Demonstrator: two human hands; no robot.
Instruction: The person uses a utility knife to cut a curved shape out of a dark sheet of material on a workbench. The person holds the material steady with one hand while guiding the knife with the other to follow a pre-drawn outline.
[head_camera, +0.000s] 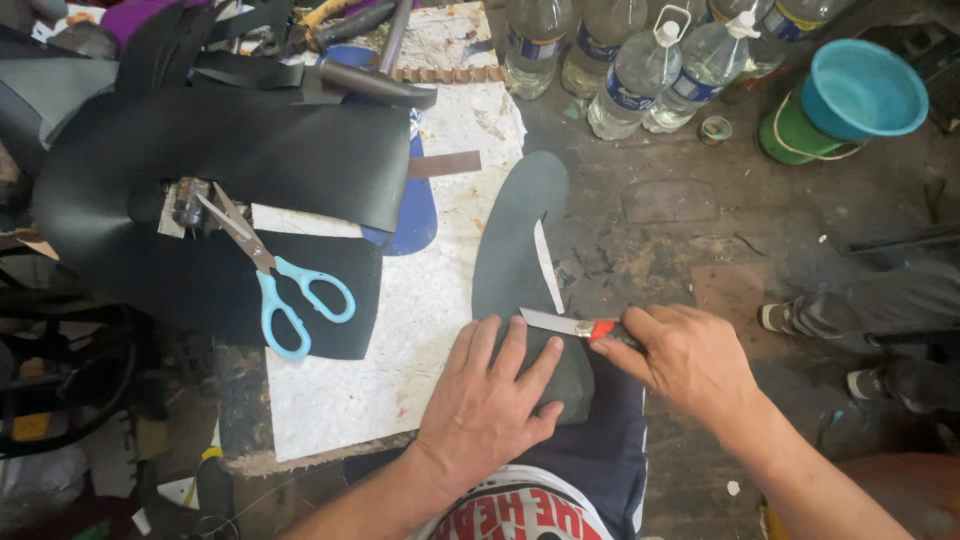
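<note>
A dark grey sole-shaped sheet (515, 235) lies along the right edge of a white work board (420, 330). My left hand (490, 400) presses flat on its near end, fingers spread. My right hand (690, 360) grips a small knife (565, 324) with a red collar, its blade lying on the sheet just past my left fingertips. A thin pale strip (547, 265) curls away from the sheet's right edge.
Blue-handled scissors (275, 275) rest on black leather sheets (250, 160) at left. A hammer (375, 80) lies at the board's far end. Several plastic bottles (640, 70) and a teal bowl (865, 90) stand on the floor. Another person's feet (790, 318) are at right.
</note>
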